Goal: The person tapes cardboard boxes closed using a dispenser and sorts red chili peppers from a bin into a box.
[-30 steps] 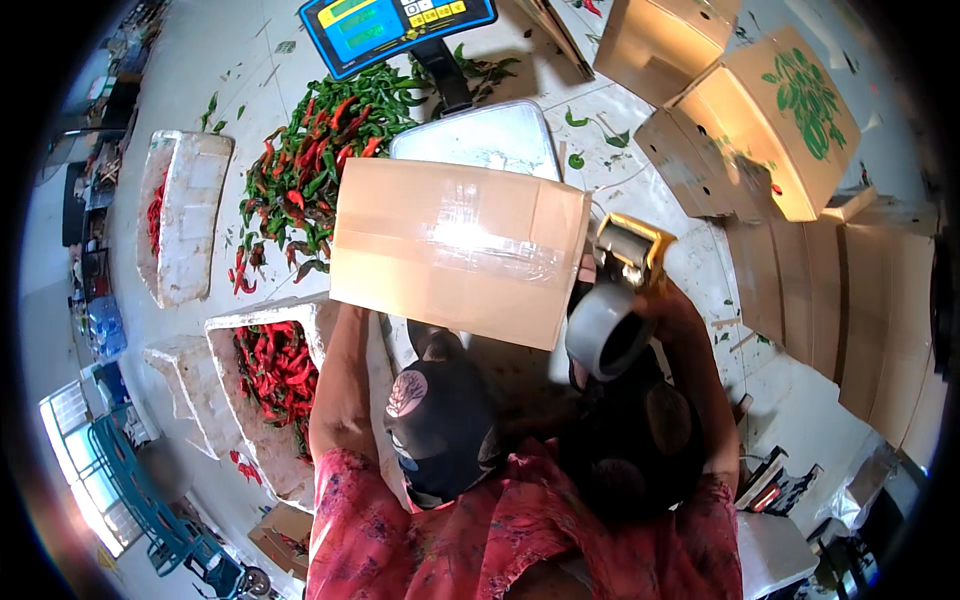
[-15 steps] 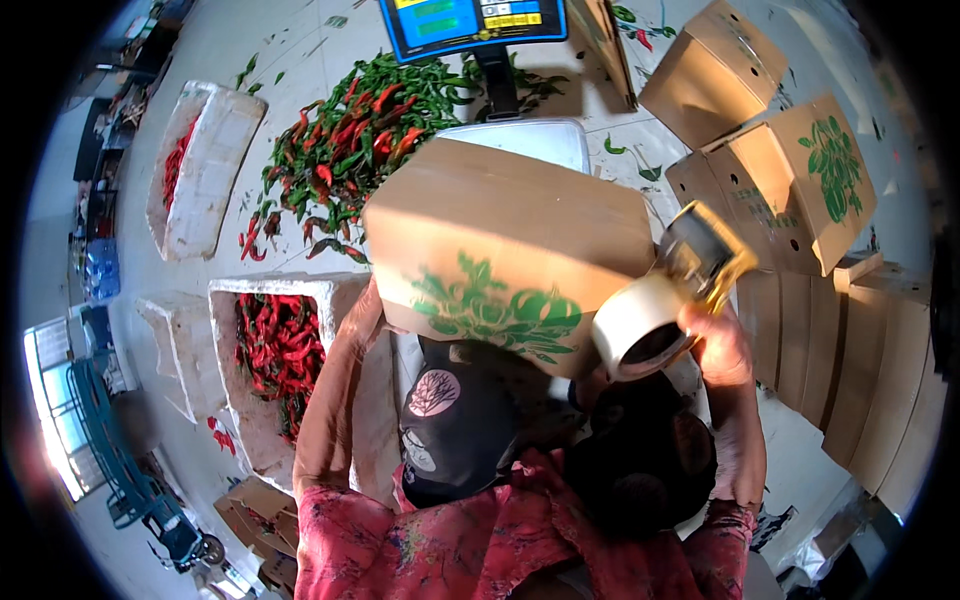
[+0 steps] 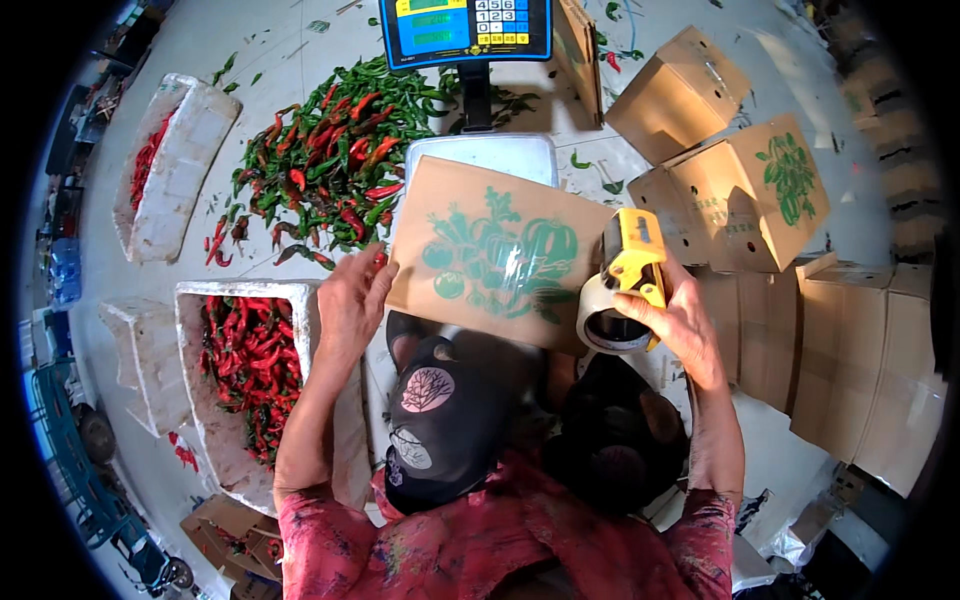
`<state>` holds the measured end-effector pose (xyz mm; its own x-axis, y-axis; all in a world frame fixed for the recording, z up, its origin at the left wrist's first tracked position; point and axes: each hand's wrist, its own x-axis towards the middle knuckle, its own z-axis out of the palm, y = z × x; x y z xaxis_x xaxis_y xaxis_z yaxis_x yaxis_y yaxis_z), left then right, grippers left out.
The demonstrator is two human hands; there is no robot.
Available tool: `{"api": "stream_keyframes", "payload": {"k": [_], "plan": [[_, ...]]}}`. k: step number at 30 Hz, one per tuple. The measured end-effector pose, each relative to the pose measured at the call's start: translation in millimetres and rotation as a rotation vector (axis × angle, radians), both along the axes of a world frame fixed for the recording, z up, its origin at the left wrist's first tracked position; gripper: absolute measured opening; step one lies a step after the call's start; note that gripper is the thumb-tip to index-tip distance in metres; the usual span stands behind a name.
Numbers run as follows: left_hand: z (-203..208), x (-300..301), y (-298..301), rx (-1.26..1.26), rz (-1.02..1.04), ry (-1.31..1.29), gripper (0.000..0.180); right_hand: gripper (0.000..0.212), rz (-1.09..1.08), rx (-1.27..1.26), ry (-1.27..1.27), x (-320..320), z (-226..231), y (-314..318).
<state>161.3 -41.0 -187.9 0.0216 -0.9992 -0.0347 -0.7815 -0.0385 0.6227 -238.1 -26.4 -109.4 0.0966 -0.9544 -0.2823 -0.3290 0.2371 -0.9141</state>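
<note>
Center frame, left hand [image 3: 352,300] curls at the box's [image 3: 480,225] left edge, seemingly steadying it (pinch unclear), right hand [image 3: 682,315] gripping tape dispenser [image 3: 636,250] by its right end.

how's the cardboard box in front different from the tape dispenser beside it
Size: the cardboard box is much larger than the tape dispenser.
Look: the box is tan with a green vegetable print; the dispenser is yellow and black with a pale roll.
Handling: the box has the left hand at its left edge; the dispenser is gripped in the right hand.
Shared: both are in front of the person.
</note>
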Motion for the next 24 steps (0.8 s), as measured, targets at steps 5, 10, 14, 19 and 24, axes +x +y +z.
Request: {"api": "stream_keyframes", "payload": {"k": [5, 10, 14, 19, 24], "plan": [[69, -78, -29, 0.422, -0.291, 0.929, 0.071, 0.054, 0.028, -0.186, 0.291, 16, 19, 5], [63, -127, -41, 0.778, -0.339, 1.241, 0.061, 0.054, 0.075, -0.318, 0.346, 33, 21, 5], [39, -138, -36, 0.826, -0.222, 1.456, 0.033, 0.054, 0.099, -0.254, 0.403, 41, 21, 4], [34, -102, -37, 0.515, -0.301, 0.927, 0.018, 0.051, 0.270, -0.321, 0.744, 48, 17, 7], [0, -4, -64, 0.423, -0.016, 0.895, 0.015, 0.049, 0.338, -0.322, 0.856, 53, 19, -1]]}}
